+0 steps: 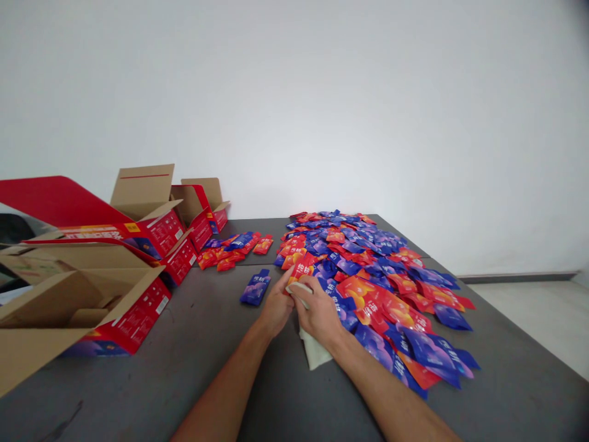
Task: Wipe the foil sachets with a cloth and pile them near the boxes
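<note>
My left hand (277,307) has its fingers closed on a red-orange pouch (302,266) with white characters, held upright at the near left edge of a large pile. Against that pouch, my right hand (317,310) grips a pale cloth (315,351), whose lower end hangs below the palm. Both hands touch or nearly touch. A single blue pouch (256,287) lies flat on the table just left of my left hand.
The pile of red and blue pouches (368,301) covers the grey table's (207,368) right half. Open red cartons (138,319) with brown flaps line the left side. A smaller heap of pouches (232,247) lies between them. A white wall stands behind.
</note>
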A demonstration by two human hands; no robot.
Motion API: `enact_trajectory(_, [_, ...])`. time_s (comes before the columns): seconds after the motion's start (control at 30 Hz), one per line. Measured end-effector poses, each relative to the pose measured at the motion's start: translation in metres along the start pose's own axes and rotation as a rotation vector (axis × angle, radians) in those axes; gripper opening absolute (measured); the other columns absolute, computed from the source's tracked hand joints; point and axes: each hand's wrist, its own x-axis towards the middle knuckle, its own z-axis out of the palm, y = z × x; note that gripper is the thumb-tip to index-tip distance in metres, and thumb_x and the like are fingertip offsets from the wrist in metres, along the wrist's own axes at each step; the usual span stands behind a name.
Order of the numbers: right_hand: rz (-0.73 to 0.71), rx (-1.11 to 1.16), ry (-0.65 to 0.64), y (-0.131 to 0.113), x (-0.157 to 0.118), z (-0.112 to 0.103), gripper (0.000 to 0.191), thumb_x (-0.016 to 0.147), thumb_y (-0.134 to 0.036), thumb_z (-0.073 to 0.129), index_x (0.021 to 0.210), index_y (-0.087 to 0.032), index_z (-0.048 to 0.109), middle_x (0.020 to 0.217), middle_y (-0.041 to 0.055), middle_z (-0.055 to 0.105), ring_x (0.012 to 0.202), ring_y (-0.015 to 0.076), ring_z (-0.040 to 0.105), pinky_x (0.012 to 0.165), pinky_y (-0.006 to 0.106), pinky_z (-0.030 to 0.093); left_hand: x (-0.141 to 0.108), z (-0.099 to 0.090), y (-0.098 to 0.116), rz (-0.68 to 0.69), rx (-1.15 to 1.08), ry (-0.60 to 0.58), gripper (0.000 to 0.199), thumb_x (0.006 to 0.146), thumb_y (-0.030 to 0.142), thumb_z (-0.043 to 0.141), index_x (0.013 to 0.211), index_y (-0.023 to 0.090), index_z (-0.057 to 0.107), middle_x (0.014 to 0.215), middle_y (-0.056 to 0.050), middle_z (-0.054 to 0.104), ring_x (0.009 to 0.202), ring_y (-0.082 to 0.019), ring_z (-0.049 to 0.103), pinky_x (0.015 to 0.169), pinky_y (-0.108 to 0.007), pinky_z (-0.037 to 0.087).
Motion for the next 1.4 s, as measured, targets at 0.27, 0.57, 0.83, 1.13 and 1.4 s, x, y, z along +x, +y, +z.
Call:
enact_trajectory(0.27, [0.136, -0.072, 0.229, 0.016, 0.007, -0.011, 0.028, 0.098, -0.026, 0.05, 0.118, -0.027, 0.07, 0.121, 0.0088, 0.059, 0.103, 0.0193, 0.064, 0.09, 0.031, 0.055, 0.001, 0.002, 0.002, -0.062, -0.008, 0.01, 0.084, 0.057, -0.001, 0.059, 0.138, 0.021, 0.058, 0.13, -0.009, 0.067, 0.112, -0.024, 0.065, 0.092, -0.034, 0.052])
enact_trajectory(0.57, [0.115, -0.035, 0.244, 0.024, 0.006, -0.005, 0.028, 0.098, -0.027, 0.051, 0.118, -0.026, 0.07, 0.119, 0.0101, 0.06, 0.105, 0.0201, 0.064, 0.092, 0.033, 0.056, 0.0, 0.001, 0.009, -0.08, -0.011, 0.044, 0.067, 0.063, 0.009, 0.063, 0.129, 0.017, 0.066, 0.127, -0.013, 0.068, 0.109, -0.027, 0.067, 0.091, -0.038, 0.053])
enact_trajectory(0.83, [0.07, 0.015, 0.097, 0.022, 0.001, 0.009, 0.028, 0.097, -0.025, 0.051, 0.118, -0.027, 0.069, 0.115, 0.0082, 0.061, 0.098, 0.0178, 0.065, 0.09, 0.03, 0.056, 0.006, -0.006, 0.014, 0.092, 0.467, 0.197, 0.04, 0.08, 0.023, 0.06, 0.118, 0.018, 0.074, 0.12, -0.008, 0.073, 0.114, -0.026, 0.064, 0.107, -0.041, 0.043])
enact_trajectory(1.13, [0.135, -0.036, 0.082, 0.033, 0.001, 0.017, 0.026, 0.096, -0.029, 0.053, 0.115, -0.026, 0.071, 0.112, 0.0072, 0.062, 0.094, 0.0176, 0.065, 0.089, 0.03, 0.055, 0.016, -0.037, 0.006, 0.391, 1.202, 0.39, 0.047, 0.089, 0.017, 0.047, 0.135, 0.017, 0.06, 0.135, -0.013, 0.061, 0.129, -0.025, 0.052, 0.114, -0.04, 0.035])
enact_trajectory(1.4, [0.179, -0.07, 0.052, 0.036, 0.002, 0.021, 0.024, 0.097, -0.03, 0.054, 0.112, -0.026, 0.072, 0.11, 0.0063, 0.063, 0.093, 0.0168, 0.066, 0.089, 0.029, 0.053, 0.014, -0.056, 0.0, 0.114, 1.707, 0.455, 0.036, 0.088, 0.02, 0.052, 0.12, 0.022, 0.07, 0.125, -0.014, 0.063, 0.118, -0.029, 0.054, 0.103, -0.043, 0.039])
